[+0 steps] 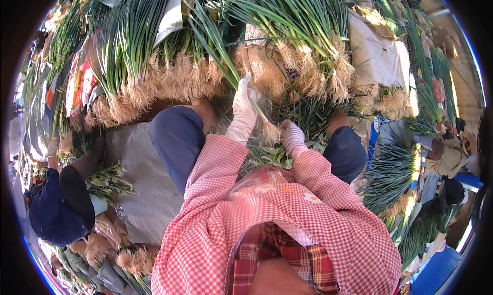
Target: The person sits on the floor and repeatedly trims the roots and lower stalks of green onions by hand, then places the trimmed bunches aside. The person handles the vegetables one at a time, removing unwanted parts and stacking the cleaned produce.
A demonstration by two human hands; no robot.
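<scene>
My left hand (244, 106), in a whitish glove, is closed around the stem of a green onion (226, 71). The leaves of this onion point up and left, and its root end hangs down to the right, between my hands. My right hand (291, 136), in a striped knit glove, is curled just right of those roots; whether it holds anything is hidden. Beyond my hands lie rooted green onions (308, 44) on a brown sack (259, 66). Loose leaves (275, 156) lie below my hands, between my knees.
More green onions (134, 44) are piled at the upper left, others (393, 175) at the right. A grey sheet (150, 187) covers the ground left of me. One person in dark clothes (61, 214) sits at the left, another person (448, 158) at the far right.
</scene>
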